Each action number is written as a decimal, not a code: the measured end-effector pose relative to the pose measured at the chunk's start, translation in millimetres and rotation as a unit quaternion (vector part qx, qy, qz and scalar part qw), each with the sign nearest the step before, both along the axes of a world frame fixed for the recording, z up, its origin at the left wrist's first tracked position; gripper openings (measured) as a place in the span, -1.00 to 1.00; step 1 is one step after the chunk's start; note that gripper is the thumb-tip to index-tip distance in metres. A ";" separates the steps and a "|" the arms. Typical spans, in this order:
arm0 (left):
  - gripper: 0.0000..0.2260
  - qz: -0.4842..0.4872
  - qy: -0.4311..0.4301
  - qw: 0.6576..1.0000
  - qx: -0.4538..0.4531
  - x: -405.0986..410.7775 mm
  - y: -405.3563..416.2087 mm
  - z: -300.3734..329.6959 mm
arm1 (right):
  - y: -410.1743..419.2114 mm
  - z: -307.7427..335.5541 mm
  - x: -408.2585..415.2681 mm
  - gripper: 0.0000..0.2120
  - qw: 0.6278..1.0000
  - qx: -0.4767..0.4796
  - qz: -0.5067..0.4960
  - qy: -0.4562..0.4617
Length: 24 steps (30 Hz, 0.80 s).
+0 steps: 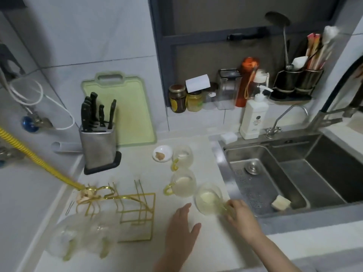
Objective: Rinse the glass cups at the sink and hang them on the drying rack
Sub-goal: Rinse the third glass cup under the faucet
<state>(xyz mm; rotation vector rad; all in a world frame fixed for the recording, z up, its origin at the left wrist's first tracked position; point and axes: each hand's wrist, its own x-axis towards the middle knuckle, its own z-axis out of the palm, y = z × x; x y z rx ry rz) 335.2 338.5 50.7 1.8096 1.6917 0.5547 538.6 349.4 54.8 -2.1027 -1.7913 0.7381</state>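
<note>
1. The right hand [238,214] has its fingers curled round the yellow handle of the nearest glass cup [209,199], which sits on the counter [206,242] just beside the sink [294,173]. This looks like the pick-up before rinsing.
2. The left hand [182,228] hovers over the counter close to the same cup, fingers loosely spread, holding nothing.
3. Two more cups, the middle cup [183,185] and the far cup [182,156], wait in a row behind; two hung cups [82,236] seem already on the gold drying rack [135,211].
4. Next, I'd judge, the cup must be lifted right, over the sink's rim and toward the faucet [332,112].
5. The way rightward is open; the middle cup stands close behind, and a sponge [280,203] lies in the near basin.
</note>
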 end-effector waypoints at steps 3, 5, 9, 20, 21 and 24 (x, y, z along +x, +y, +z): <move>-0.25 0.012 0.002 0.999 -0.031 30.4 22.5 -13.7 | 19.8 -7.8 10.4 -0.76 0.999 -0.028 0.041 -0.006; -0.26 0.036 -0.010 0.998 -0.052 40.1 46.4 -44.6 | 30.7 -10.7 12.1 -0.89 0.998 -0.046 0.050 0.009; -0.31 0.077 -0.038 0.993 -0.075 44.9 84.2 -99.2 | 45.0 -14.5 18.1 -0.87 0.996 -0.054 0.069 0.023; -0.28 0.052 -0.136 0.985 -0.091 76.1 61.2 -6.7 | 46.0 -6.5 68.6 -0.94 0.985 0.014 0.083 0.151; -0.28 0.031 -0.147 0.985 -0.082 79.4 62.4 -2.4 | 43.4 -0.5 76.1 -0.90 0.983 0.028 0.076 0.167; -0.25 -0.038 -0.163 0.985 -0.043 94.6 70.6 9.7 | 29.5 16.8 98.2 -0.85 0.976 0.051 0.033 0.209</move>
